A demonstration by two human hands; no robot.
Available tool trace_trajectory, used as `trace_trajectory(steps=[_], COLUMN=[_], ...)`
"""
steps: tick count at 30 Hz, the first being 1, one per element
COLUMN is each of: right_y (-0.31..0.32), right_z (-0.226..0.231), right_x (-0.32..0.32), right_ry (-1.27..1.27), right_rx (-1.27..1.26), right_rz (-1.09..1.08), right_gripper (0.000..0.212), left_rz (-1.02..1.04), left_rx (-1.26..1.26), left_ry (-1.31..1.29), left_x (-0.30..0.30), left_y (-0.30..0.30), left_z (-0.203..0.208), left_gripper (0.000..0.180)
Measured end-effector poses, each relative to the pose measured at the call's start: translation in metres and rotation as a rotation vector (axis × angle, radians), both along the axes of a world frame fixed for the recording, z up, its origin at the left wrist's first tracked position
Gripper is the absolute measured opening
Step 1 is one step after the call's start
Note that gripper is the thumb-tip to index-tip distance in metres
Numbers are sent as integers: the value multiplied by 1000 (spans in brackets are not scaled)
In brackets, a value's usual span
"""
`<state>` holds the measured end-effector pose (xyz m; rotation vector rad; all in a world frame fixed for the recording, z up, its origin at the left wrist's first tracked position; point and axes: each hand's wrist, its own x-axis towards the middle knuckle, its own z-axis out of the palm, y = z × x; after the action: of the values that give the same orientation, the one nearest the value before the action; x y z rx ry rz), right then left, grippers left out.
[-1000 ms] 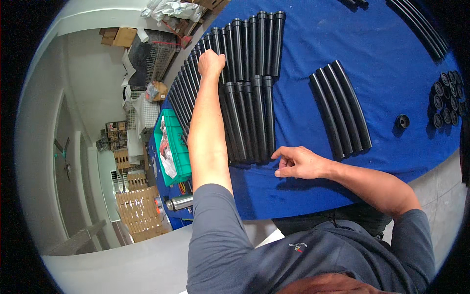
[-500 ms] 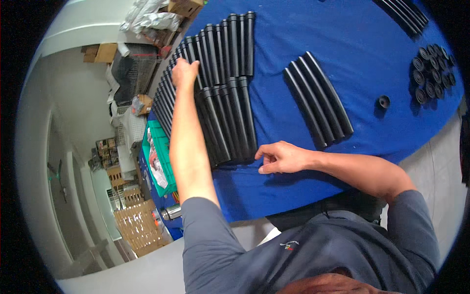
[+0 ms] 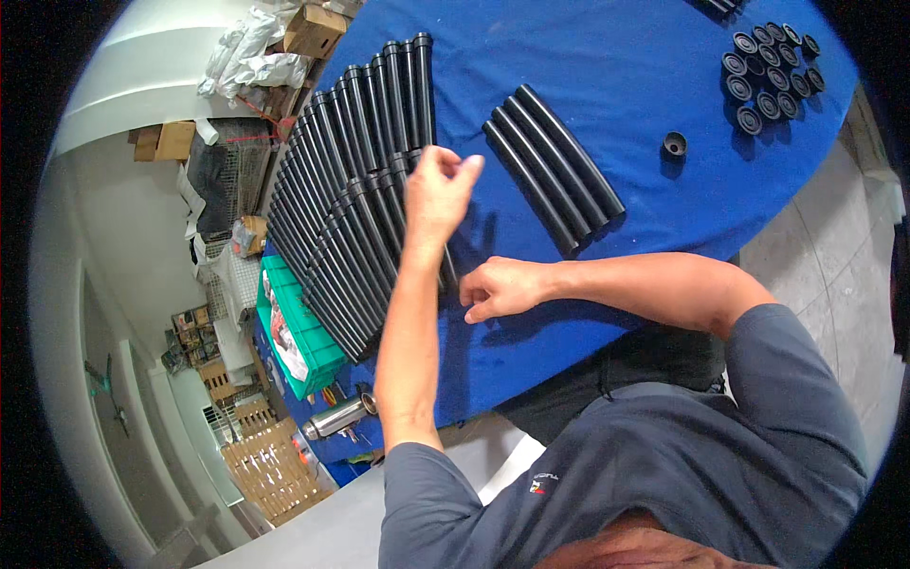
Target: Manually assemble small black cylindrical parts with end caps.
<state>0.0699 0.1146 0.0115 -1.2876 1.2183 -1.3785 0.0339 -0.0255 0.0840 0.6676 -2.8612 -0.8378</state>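
Note:
Black tubes with collared upper ends (image 3: 355, 114) lie side by side in two fanned rows on a blue cloth (image 3: 569, 57). My left hand (image 3: 438, 199) is over the right edge of the lower row, thumb apart from its bent fingers; nothing shows in it. Its forearm covers part of that row. Near the lower ends of the rightmost tubes is my right hand (image 3: 507, 286), fingers bent and thumb apart, nothing seen between them. Several plain black tubes (image 3: 555, 171) lie together at an angle, right of the rows.
Black round caps (image 3: 773, 76) are grouped at the far right, with one separate cap (image 3: 674, 145) nearer. A green crate (image 3: 303, 327) and a shiny metal cylinder (image 3: 336, 415) are at the left edge. More black tubes (image 3: 716, 9) show at the top.
My left hand has moved right, from the upper row's left part to the lower row's right edge. My right hand stays by the tubes' lower ends. The whole view has shifted.

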Motion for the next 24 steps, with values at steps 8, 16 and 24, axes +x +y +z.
trace_trajectory(steps=[8, 16, 24], right_y=[4, 10, 2], right_z=[-8, -4, -11], right_x=[11, 7, 12], right_ry=[371, 357, 355], right_rx=[-227, -167, -223], right_rz=[27, 54, 18], right_gripper=[31, 32, 30], left_rz=[39, 140, 167], left_rx=[151, 331, 412], left_ry=[-195, -206, -175], left_x=[6, 8, -8], left_y=[55, 55, 61], left_z=[-24, -18, -20], left_gripper=[55, 43, 38])
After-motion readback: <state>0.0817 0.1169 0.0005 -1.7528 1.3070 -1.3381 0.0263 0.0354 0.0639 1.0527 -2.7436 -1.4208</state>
